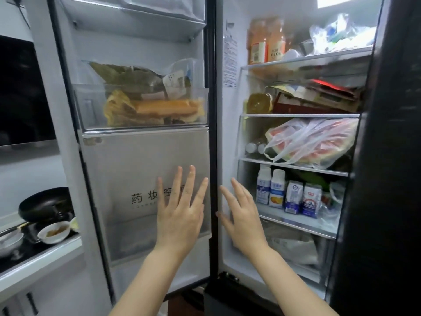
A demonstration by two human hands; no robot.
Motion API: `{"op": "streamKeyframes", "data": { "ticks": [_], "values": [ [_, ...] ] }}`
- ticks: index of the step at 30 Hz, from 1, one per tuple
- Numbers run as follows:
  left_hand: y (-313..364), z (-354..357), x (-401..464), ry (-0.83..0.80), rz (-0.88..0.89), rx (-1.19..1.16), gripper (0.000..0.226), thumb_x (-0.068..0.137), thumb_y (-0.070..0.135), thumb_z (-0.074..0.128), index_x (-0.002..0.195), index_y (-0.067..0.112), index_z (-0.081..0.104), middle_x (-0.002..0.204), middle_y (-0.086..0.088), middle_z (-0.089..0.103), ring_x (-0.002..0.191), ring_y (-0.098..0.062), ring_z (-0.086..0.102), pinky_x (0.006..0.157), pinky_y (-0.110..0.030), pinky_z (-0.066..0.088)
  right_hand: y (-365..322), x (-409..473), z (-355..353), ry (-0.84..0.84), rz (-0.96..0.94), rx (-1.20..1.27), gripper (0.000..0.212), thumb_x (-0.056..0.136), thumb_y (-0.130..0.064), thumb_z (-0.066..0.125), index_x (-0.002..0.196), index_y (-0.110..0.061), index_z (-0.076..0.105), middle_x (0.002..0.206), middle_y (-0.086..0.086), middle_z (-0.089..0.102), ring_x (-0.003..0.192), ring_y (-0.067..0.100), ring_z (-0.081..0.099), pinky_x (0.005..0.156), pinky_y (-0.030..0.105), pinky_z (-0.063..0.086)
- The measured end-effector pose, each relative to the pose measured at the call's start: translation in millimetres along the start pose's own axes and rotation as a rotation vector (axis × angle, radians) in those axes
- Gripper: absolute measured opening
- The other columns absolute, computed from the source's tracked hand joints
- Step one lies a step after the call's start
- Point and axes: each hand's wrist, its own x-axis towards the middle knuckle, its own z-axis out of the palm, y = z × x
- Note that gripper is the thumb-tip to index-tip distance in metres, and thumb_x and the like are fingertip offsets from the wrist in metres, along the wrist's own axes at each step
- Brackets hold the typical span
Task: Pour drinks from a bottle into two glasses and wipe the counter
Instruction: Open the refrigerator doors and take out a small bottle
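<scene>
We stand at the open fridge (pixel 230 142) with both hands up and nothing in them. Our left hand (pixel 182 208) is spread flat in front of the door's grey cover (pixel 127 169). Our right hand (pixel 241 215) is open too, fingers a little bent, at the fridge's front edge. The drink we likely want is the orange bottles (pixel 266 42), standing straight up at the left end of the top shelf (pixel 307 58). They are high above and a bit right of our hands. We think the right hand is nearer, so it should reach up. No glasses show here.
</scene>
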Motion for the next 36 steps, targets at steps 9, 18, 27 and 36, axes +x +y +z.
{"op": "streamKeyframes", "data": {
  "ticks": [9, 18, 27, 36],
  "values": [
    [9.7, 20.9, 33.8, 0.110, 0.081, 0.041, 0.060, 0.089, 0.027, 0.058, 0.144, 0.014, 0.038, 0.154, -0.015, 0.025, 0.143, -0.034, 0.017, 0.110, -0.065, 0.017, 44.4, 15.3, -21.7, -0.004, 0.074, -0.067, 0.062, 0.088, -0.026, 0.063, 0.143, -0.022, 0.035, 0.151, 0.002, 0.032, 0.141, 0.020, 0.024, 0.112, 0.033, 0.019],
    [25.7, 37.6, 90.7, 0.109, 0.235, 0.009, 0.050, 0.081, 0.004, 0.047, 0.130, 0.007, 0.055, 0.145, -0.020, 0.041, 0.139, -0.037, 0.030, 0.112, -0.060, 0.012, 55.6, 43.1, -20.9, 0.005, 0.154, -0.106, 0.059, 0.088, -0.027, 0.062, 0.142, -0.018, 0.039, 0.150, 0.002, 0.034, 0.141, 0.018, 0.025, 0.115, 0.043, 0.026],
    [74.9, 79.6, 119.0, -0.159, -0.190, -0.409, 0.069, 0.087, 0.011, 0.040, 0.150, 0.010, 0.013, 0.157, -0.018, -0.012, 0.144, -0.037, -0.013, 0.116, -0.056, 0.004, 78.1, 58.4, -20.8, 0.023, 0.208, -0.197, 0.060, 0.087, -0.024, 0.064, 0.141, -0.021, 0.039, 0.150, -0.001, 0.033, 0.141, 0.018, 0.026, 0.114, 0.040, 0.025],
    [90.5, 134.0, 136.0, -0.188, -0.237, -0.425, 0.079, 0.088, 0.014, 0.050, 0.148, 0.007, 0.000, 0.154, -0.020, -0.018, 0.143, -0.034, -0.020, 0.117, -0.049, -0.006, 109.6, 91.9, -23.1, -0.026, 0.209, -0.322, 0.059, 0.093, -0.037, 0.052, 0.146, -0.025, 0.028, 0.154, -0.006, 0.024, 0.143, 0.010, 0.016, 0.114, 0.027, 0.014]
  ]
}}
